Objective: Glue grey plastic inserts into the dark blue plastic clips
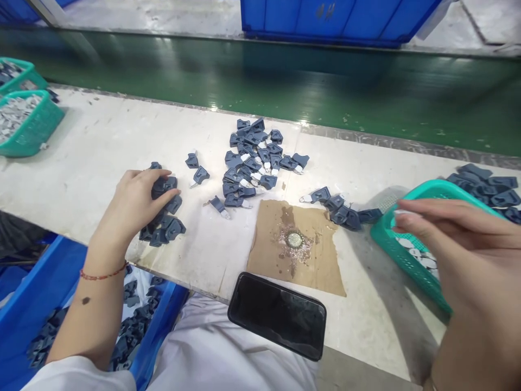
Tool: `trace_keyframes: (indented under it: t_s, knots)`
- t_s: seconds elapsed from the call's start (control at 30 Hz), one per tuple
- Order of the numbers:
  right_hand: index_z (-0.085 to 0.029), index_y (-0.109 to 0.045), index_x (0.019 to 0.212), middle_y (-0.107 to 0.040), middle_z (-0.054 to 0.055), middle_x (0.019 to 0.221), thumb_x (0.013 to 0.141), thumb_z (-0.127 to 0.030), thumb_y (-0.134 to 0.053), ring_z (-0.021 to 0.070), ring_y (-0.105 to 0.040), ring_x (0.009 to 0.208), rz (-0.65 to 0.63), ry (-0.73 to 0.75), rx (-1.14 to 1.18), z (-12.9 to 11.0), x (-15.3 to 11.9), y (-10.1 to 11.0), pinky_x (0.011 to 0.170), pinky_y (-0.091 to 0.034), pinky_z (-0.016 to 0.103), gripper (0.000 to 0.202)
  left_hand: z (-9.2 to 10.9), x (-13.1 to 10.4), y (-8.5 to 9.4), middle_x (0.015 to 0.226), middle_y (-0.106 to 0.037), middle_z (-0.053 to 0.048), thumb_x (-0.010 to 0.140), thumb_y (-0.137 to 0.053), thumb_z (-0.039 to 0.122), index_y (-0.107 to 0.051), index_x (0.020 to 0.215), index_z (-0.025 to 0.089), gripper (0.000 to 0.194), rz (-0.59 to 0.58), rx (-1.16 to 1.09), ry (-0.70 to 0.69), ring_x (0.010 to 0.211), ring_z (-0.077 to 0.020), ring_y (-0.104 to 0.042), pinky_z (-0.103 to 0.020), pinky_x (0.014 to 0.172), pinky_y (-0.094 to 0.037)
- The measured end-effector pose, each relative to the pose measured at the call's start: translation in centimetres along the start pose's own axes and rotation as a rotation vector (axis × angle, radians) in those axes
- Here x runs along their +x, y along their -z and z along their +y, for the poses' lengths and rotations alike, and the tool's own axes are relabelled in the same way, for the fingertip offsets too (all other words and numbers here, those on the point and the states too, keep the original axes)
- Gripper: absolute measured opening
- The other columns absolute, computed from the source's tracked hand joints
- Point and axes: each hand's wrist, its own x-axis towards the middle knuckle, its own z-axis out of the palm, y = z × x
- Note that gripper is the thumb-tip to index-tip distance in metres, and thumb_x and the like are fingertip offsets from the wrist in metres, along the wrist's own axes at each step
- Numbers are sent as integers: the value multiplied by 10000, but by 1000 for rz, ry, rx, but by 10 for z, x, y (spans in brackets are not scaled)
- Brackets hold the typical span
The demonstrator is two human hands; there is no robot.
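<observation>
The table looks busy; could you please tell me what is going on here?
The person's left hand is at a cluster of dark parts, while the right hand, over a green basket of white pieces, seems to pinch a small white piece. More dark parts lie heaped beyond the cardboard.

Dark blue-grey angular plastic pieces (174,228) lie jumbled near the front edge of the counter (106,144), beside the left hand (136,202). A small whitish piece (400,215), partly hidden, sits pinched in the right hand (468,250).

Your left hand (132,205) partly hides the dark pieces (174,228); the blue crate (337,19) runs off the top edge.
</observation>
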Motion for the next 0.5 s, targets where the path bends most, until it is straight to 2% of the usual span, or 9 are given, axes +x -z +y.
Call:
trace_keyframes:
  t_s: [0.03,0.13,0.2,0.3,0.37,0.43,0.5]
  knots:
    - [-293,-838,947,-781,78,961,807,-376,-853,278,-717,918,-62,-24,62,-9,-2,-5,764,-560,437,163,1,1,0,1219,-738,-153,965,-666,408,-696,1250,129,401,5,-10,7,1187,-372,-568,-537,1106,-450]
    - [-300,-857,962,-791,66,1001,827,-332,-828,238,-731,912,-368,-24,240,-20,-6,-16,786,-619,388,142,5,2,0,1086,-755,-128,944,-685,374,-750,1137,163,293,70,-45,26,1170,-356,-579,-519,1076,-489]
    - [-301,-853,983,-788,62,1038,856,-333,-799,219,-735,915,-484,-5,301,-20,-8,-21,783,-644,360,142,9,1,0,1059,-761,-108,939,-683,346,-764,1114,183,253,153,-70,27,1171,-340,-592,-503,1075,-497]
    - [-313,-837,1024,-782,31,925,839,-328,-818,185,-727,809,-478,-41,321,-20,-11,-28,717,-647,326,186,20,-4,2,1091,-773,-71,922,-690,289,-763,1168,190,275,299,-166,50,1113,-287,-636,-456,1081,-494]
    - [-310,-824,1019,-773,16,860,826,-309,-832,171,-716,747,-455,-82,331,-21,-14,-33,667,-631,304,193,32,-9,2,1081,-778,-40,910,-715,270,-762,1189,191,294,364,-390,109,971,-227,-680,-395,988,-536]
    - [-292,-818,950,-782,22,882,824,-300,-832,170,-718,736,-453,-87,334,-24,-16,-37,649,-624,296,127,45,-17,0,994,-778,-24,905,-741,274,-768,1174,185,285,337,-724,175,797,-178,-694,-330,801,-565]
    - [-280,-815,900,-791,31,933,835,-290,-815,173,-726,754,-475,-52,325,-26,-17,-41,645,-626,292,66,58,-26,-4,870,-765,-20,887,-768,263,-782,1122,180,250,221,-1015,221,690,-159,-691,-282,648,-541]
